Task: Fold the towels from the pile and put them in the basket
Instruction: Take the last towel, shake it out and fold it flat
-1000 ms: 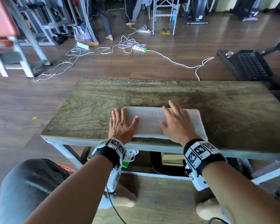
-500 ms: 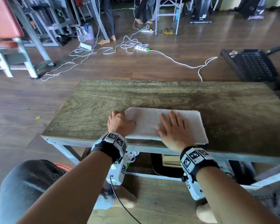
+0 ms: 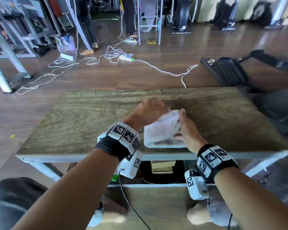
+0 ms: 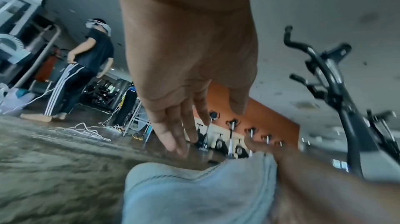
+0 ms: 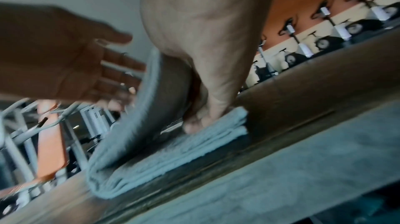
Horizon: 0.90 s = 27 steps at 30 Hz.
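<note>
A white towel (image 3: 160, 130) lies near the front edge of the wooden table (image 3: 90, 117), its left half raised and curling over to the right. My right hand (image 3: 186, 128) stands on edge inside the fold, and its fingertips (image 5: 194, 123) press the lower layers of the towel (image 5: 151, 150) flat. The raised flap leans against that palm. My left hand (image 3: 150, 107) hovers just behind and left of the flap with fingers (image 4: 173, 135) straight, holding nothing. The towel (image 4: 194, 193) fills the bottom of the left wrist view.
A black perforated basket-like object (image 3: 228, 72) sits on the floor past the table's far right corner. Under the table a dark container (image 3: 161, 176) holds a box. White cables (image 3: 106, 57) and a power strip lie on the floor beyond; people stand at the back.
Both hands lay flat on the long folded towel; then my left hand lifted its left end and swung it over to the right. My right hand turned on edge at the fold.
</note>
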Motion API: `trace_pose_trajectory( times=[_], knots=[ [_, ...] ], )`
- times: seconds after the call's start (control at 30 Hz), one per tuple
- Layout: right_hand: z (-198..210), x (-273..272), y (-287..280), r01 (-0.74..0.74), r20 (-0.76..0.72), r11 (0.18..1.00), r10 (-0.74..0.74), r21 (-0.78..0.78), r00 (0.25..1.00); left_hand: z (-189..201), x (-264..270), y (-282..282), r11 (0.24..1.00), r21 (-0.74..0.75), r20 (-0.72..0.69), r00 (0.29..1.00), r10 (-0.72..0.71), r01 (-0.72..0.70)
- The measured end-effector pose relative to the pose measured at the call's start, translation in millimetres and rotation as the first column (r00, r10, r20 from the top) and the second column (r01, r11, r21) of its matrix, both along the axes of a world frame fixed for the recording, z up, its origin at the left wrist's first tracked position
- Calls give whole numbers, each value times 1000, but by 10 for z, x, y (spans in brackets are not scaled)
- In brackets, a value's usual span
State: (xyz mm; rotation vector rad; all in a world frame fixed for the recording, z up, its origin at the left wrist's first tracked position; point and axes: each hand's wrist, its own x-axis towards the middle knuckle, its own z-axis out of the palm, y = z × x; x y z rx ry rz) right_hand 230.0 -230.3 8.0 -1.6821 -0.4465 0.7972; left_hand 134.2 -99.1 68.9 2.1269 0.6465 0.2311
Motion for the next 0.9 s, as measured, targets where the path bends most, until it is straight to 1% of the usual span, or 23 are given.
trace_pose_trajectory(
  times=[0.03, 0.07, 0.13, 0.17, 0.23, 0.27, 0.33, 0.43, 0.5, 0.57, 0.67, 0.77, 0.83, 0.9],
  knots=[
    [-28, 43, -53, 9, -10, 999, -10, -50, 1000, -111, 10, -45, 999, 35, -43, 999, -22, 24],
    [-77, 97, -95, 17, 23, 995, -15, -95, 1000, -233, -3, -88, 998, 57, -100, 994, -34, 40],
    [-113, 144, -168, 32, 140, 987, -10, -157, 990, -490, -49, -176, 989, 88, -187, 977, -99, 118],
    [-124, 157, -182, 44, 177, 985, -13, -169, 984, -610, -77, -208, 972, 155, -225, 965, -137, 175],
    [-151, 157, -189, 87, 191, 981, -53, -174, 980, -812, -150, -251, 909, 334, -288, 945, -155, 251],
    [-165, 150, -181, 115, 192, 979, -82, -168, 978, -893, -178, -249, 885, 388, -286, 947, -149, 257],
    [-178, 126, -172, 151, 236, 972, -107, -178, 966, -982, -225, -229, 884, 404, -237, 960, -147, 235],
    [-128, 73, -196, 199, 378, 952, -99, -234, 920, -1041, -282, -192, 878, 415, -175, 968, -180, 238],
    [-101, 60, -202, 205, 458, 938, -57, -279, 887, -1041, -301, -161, 868, 433, -161, 969, -189, 242],
    [-74, 72, -205, 196, 456, 923, -25, -331, 890, -1043, -311, -152, 866, 437, -168, 968, -187, 243],
    [-63, 142, -255, 206, 428, 904, -28, -376, 903, -1064, -319, -150, 876, 423, -167, 970, -178, 234],
    [-85, 215, -324, 252, 504, 904, -47, -347, 862, -1032, -309, -182, 895, 388, -155, 973, -174, 221],
    [-85, 234, -350, 275, 555, 917, -74, -289, 828, -988, -278, -211, 893, 403, -137, 978, -159, 202],
    [-92, 241, -348, 264, 578, 919, -50, -292, 814, -969, -229, -245, 878, 434, -154, 977, -151, 204]
  ],
)
